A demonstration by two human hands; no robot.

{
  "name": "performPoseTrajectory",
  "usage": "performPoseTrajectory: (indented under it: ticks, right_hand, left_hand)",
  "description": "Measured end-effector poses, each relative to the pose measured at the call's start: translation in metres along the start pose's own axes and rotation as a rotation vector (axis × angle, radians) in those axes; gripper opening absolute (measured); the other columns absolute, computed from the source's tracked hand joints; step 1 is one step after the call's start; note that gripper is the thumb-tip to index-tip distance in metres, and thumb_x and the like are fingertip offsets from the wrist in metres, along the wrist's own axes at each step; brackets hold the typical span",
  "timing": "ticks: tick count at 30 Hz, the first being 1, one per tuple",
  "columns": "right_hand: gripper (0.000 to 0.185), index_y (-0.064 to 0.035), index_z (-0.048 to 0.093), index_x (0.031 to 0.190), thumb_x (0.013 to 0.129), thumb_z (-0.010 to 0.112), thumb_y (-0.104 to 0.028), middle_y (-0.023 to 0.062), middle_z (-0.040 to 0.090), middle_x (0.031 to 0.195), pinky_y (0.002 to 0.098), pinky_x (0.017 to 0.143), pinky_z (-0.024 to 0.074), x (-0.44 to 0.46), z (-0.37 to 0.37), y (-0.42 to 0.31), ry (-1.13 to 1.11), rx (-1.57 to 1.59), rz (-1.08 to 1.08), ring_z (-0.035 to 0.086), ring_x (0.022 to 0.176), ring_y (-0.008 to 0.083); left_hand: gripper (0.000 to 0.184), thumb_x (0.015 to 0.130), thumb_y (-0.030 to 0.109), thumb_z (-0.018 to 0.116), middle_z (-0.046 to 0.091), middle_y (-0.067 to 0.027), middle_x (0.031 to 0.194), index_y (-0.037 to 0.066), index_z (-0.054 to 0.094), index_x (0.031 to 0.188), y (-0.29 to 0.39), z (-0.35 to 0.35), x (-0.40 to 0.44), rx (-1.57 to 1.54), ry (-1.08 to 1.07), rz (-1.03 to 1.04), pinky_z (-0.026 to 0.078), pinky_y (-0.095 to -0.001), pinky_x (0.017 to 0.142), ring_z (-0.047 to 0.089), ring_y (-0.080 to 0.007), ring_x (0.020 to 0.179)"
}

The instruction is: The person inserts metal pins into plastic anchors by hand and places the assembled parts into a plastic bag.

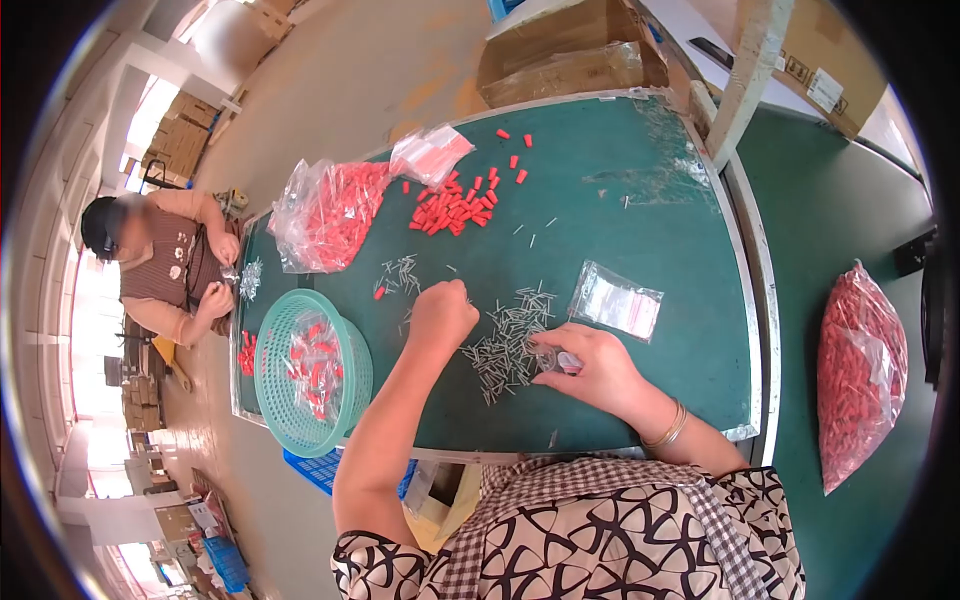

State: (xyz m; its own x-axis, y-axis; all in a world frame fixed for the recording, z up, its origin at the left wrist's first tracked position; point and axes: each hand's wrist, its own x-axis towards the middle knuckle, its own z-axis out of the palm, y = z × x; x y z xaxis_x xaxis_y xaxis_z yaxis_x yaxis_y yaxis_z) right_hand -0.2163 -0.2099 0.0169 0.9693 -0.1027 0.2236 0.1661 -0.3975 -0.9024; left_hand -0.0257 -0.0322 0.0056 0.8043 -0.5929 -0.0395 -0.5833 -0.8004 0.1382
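My left hand (443, 312) is closed just above the green table (400, 405), left of a pile of small metal pins (510, 345); what its fingers hold, if anything, is too small to name. At the pile's right edge, my right hand (590, 368) has its fingers wrapped round a small clear plastic bag (556, 360). Flat clear bags (616, 301) lie beyond it. Loose red caps (455, 208) and a smaller group of pins (402, 274) lie farther back. A teal basket (361, 375) of filled bags stands at the left.
A large bag of red caps (335, 215) and a pinkish packet (432, 153) lie at the back left. Across the left edge, a co-worker (170, 250) handles small items. Another red bag (862, 380) rests at the right. A cardboard box (560, 60) stands behind the table.
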Motion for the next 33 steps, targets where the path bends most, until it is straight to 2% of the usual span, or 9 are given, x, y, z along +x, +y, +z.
performPoseTrajectory:
  ticks: [2, 5, 8, 14, 22, 26, 30, 31, 33]
  right_hand:
    - [0.045, -0.0077, 0.066, 0.112, 0.071, 0.081, -0.015, 0.0087, 0.066, 0.095, 0.0338, 0.072, 0.0532, 0.001, -0.003, -0.003, -0.022, 0.009, 0.039, 0.066, 0.082, 0.0262]
    - [0.044, -0.0078, 0.066, 0.112, 0.071, 0.081, -0.016, 0.0089, 0.066, 0.094, 0.0342, 0.072, 0.0531, 0.002, -0.002, -0.001, -0.01, 0.025, 0.049, 0.065, 0.084, 0.0269]
    - [0.044, -0.0077, 0.066, 0.112, 0.071, 0.081, -0.017, 0.0091, 0.066, 0.094, 0.0344, 0.072, 0.0532, 0.002, -0.001, 0.001, -0.003, 0.054, 0.071, 0.065, 0.085, 0.0273]
    - [0.046, -0.0067, 0.065, 0.114, 0.072, 0.081, -0.016, 0.0087, 0.067, 0.099, 0.0337, 0.073, 0.0532, 0.004, 0.001, 0.005, -0.026, 0.098, 0.115, 0.065, 0.089, 0.025]
    - [0.048, -0.0079, 0.065, 0.115, 0.071, 0.082, -0.011, 0.0058, 0.068, 0.102, 0.0301, 0.071, 0.0534, 0.005, -0.007, -0.003, -0.037, 0.233, 0.117, 0.066, 0.091, 0.0193]
    - [0.051, -0.0097, 0.065, 0.115, 0.068, 0.083, -0.012, 0.0059, 0.068, 0.1, 0.03, 0.068, 0.0538, 0.005, -0.007, 0.0, -0.026, 0.172, -0.1, 0.067, 0.085, 0.021]
    - [0.05, -0.011, 0.065, 0.115, 0.068, 0.083, -0.015, 0.0069, 0.067, 0.098, 0.0326, 0.065, 0.0543, 0.003, 0.001, 0.001, -0.037, -0.05, -0.195, 0.066, 0.078, 0.0254]
    - [0.052, -0.0102, 0.065, 0.115, 0.067, 0.084, -0.013, 0.0077, 0.068, 0.098, 0.0326, 0.067, 0.0546, 0.003, 0.002, 0.0, -0.04, -0.032, -0.191, 0.067, 0.079, 0.0257]
    - [0.054, -0.0086, 0.066, 0.114, 0.063, 0.085, -0.011, 0.0093, 0.068, 0.097, 0.0328, 0.069, 0.0551, 0.003, 0.003, -0.002, -0.05, 0.003, -0.181, 0.068, 0.08, 0.0264]
  left_hand:
    - [0.007, 0.075, 0.005, 0.062, 0.065, -0.0137, 0.077, 0.0, 0.062, 0.079, 0.0, 0.0, -0.005, -0.051, 0.055, -0.016, 0.052, -0.0375, 0.068, 0.065, -0.0282, 0.073]
    - [0.009, 0.077, 0.005, 0.065, 0.064, -0.0098, 0.075, 0.001, 0.063, 0.085, 0.02, -0.026, -0.026, -0.698, -0.038, -0.12, 0.051, -0.0331, 0.062, 0.063, -0.0208, 0.065]
    - [0.01, 0.078, 0.003, 0.068, 0.06, -0.0052, 0.074, 0.001, 0.062, 0.086, 0.058, -0.048, -0.056, -0.857, -0.019, 0.08, 0.048, -0.0259, 0.059, 0.058, -0.0116, 0.062]
    - [0.013, 0.08, 0.002, 0.07, 0.06, -0.0045, 0.077, 0.003, 0.064, 0.092, 0.078, -0.056, -0.065, -0.801, -0.099, 0.221, 0.046, -0.0265, 0.055, 0.056, -0.0115, 0.062]
    - [0.009, 0.09, 0.008, 0.063, 0.064, 0.0013, 0.082, 0.002, 0.068, 0.096, 0.006, -0.038, -0.04, -1.116, 0.192, -0.216, 0.047, -0.0205, 0.054, 0.058, -0.0044, 0.071]
    - [0.013, 0.09, 0.011, 0.065, 0.063, -0.0008, 0.076, 0.0, 0.067, 0.097, -0.048, -0.02, -0.017, -0.883, 0.497, -0.368, 0.046, -0.0215, 0.053, 0.056, -0.006, 0.065]
    - [0.019, 0.084, 0.004, 0.063, 0.064, -0.0102, 0.093, 0.004, 0.068, 0.103, -0.091, -0.01, 0.004, -0.371, 0.745, -0.391, 0.05, -0.0334, 0.069, 0.061, -0.0202, 0.073]
    - [0.025, 0.081, 0.003, 0.063, 0.062, -0.0163, 0.104, 0.006, 0.068, 0.105, -0.103, -0.006, 0.01, -0.14, 0.651, -0.423, 0.05, -0.0406, 0.08, 0.063, -0.0309, 0.087]
    - [0.026, 0.08, 0.003, 0.062, 0.063, -0.0175, 0.102, 0.005, 0.068, 0.105, -0.109, 0.006, 0.014, 0.077, 0.566, -0.391, 0.05, -0.0422, 0.08, 0.063, -0.0331, 0.088]
